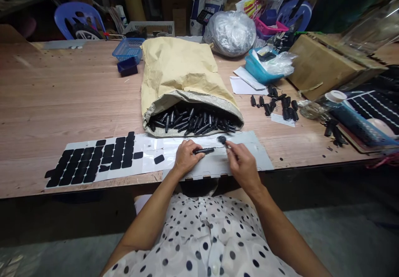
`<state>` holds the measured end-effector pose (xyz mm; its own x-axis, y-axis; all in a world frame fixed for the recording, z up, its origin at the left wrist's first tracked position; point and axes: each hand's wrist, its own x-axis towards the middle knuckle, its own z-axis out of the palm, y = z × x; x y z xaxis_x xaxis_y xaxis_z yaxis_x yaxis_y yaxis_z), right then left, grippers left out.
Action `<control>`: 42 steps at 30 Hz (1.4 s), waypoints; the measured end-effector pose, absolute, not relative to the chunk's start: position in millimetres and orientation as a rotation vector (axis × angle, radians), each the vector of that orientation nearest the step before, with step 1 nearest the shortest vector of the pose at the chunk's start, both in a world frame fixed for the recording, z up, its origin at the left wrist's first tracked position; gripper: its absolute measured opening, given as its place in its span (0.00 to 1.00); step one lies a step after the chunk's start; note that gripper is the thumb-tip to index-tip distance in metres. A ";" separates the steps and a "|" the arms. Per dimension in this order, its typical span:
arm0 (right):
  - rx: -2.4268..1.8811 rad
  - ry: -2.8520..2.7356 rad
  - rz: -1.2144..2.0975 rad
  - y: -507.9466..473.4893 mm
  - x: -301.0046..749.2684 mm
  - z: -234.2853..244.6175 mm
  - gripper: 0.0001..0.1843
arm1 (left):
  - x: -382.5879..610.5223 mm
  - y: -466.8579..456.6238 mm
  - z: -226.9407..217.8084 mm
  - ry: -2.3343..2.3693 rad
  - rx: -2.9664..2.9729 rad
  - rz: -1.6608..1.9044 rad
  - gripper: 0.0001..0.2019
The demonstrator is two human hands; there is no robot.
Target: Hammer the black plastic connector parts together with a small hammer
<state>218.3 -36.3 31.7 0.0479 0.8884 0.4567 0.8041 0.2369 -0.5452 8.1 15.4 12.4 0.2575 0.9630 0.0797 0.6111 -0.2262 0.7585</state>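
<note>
My left hand [185, 157] is closed around a slim black rod-shaped part [204, 150] that lies level above a grey sheet [249, 152] at the table's front edge. My right hand [241, 164] pinches a small round black piece [221, 139] just off the rod's right end. Right behind both hands a brown paper sack [177, 71] lies on its side, its open mouth full of several like black parts [193, 122]. To the left lies a white backing sheet [149, 148] carrying rows of black rounded stickers [93, 160].
Loose black parts [277, 104] lie scattered right of the sack. A cardboard box [321, 65], a teal tray [260, 71], a filled plastic bag [230, 33] and blue baskets [127, 50] stand at the back. Blue plastic chairs [77, 17] stand behind the wooden table [62, 98].
</note>
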 end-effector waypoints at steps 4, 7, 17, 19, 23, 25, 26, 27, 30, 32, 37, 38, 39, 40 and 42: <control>-1.895 -1.527 -0.142 -16.8 268.6 29.9 0.19 | 4.0 14.3 8.2 1.389 2.008 0.777 0.09; -2.126 -1.388 -0.248 -1.3 304.3 18.9 0.19 | 3.0 14.7 6.4 1.406 2.040 0.772 0.18; -2.204 -1.301 -0.335 8.1 318.3 -5.7 0.18 | 0.0 14.4 10.7 1.422 1.939 0.820 0.21; -2.211 -1.300 -0.292 7.6 317.5 -4.4 0.18 | -1.6 14.0 11.5 1.423 1.878 0.875 0.23; -2.224 -1.291 -0.257 7.4 316.8 -3.1 0.19 | -3.0 11.9 13.2 1.419 1.770 0.970 0.28; -2.226 -1.281 -0.268 7.4 316.3 -2.8 0.19 | -2.5 11.0 13.8 1.421 1.755 0.987 0.29; -2.231 -1.277 -0.269 7.4 316.0 -2.5 0.19 | -2.1 10.7 14.0 1.419 1.754 0.993 0.29; -2.240 -1.276 -0.263 7.4 315.8 -2.1 0.19 | -1.6 10.7 14.1 1.413 1.755 0.998 0.29; -2.264 -1.280 -0.233 7.3 316.7 -0.9 0.20 | -0.3 11.0 14.6 1.381 1.752 1.013 0.31; -2.252 -1.288 -0.226 7.2 318.3 -1.2 0.19 | 0.4 11.0 15.4 1.379 1.732 1.012 0.32; -2.222 -1.302 -0.288 7.1 322.6 -7.2 0.19 | 0.8 7.8 19.0 1.398 1.581 1.053 0.34; -2.214 -1.303 -0.316 7.2 323.2 -8.8 0.19 | 0.9 6.9 19.4 1.401 1.537 1.067 0.34; -2.201 -1.305 -0.347 7.3 323.8 -10.2 0.19 | 1.0 6.3 19.5 1.409 1.491 1.075 0.34; -2.185 -1.308 -0.375 7.5 324.4 -11.4 0.18 | 1.2 6.0 19.4 1.420 1.449 1.075 0.34; -2.160 -1.315 -0.415 7.8 325.3 -12.9 0.18 | 2.2 6.4 18.6 1.439 1.398 1.068 0.34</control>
<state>325.3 7.8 -12.9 0.4681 0.7059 0.5316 0.8832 -0.3536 -0.3083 2.2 6.4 18.6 -0.0230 0.9997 -0.0077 0.2820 0.0139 0.9593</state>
